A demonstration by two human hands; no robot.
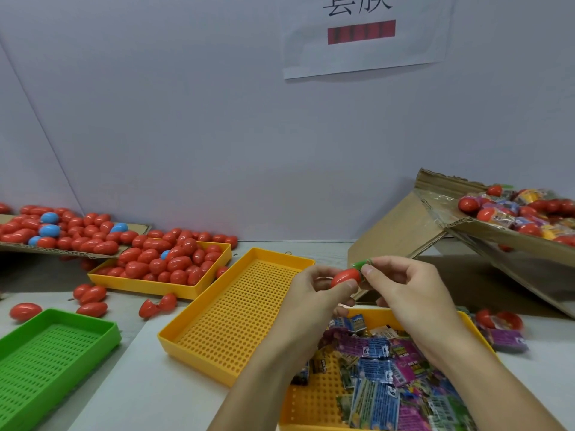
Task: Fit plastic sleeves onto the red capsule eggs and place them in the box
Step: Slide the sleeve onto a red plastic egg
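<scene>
red capsule egg (346, 277) pinched in left hand (314, 293) above the trays; right hand (401, 284) pinches green sleeve (362, 264) at its tip. best kept square w/ egg, slid on evenly.

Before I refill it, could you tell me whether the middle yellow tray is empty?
Empty: the middle yellow tray shows only its bare perforated floor.

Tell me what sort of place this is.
Probably a hand-packing station in a small toy workshop. Loose red capsule eggs fill a yellow tray, printed plastic sleeves lie heaped in another, and a cardboard box holds sleeved eggs. A paper sign is posted on the wall.
</scene>
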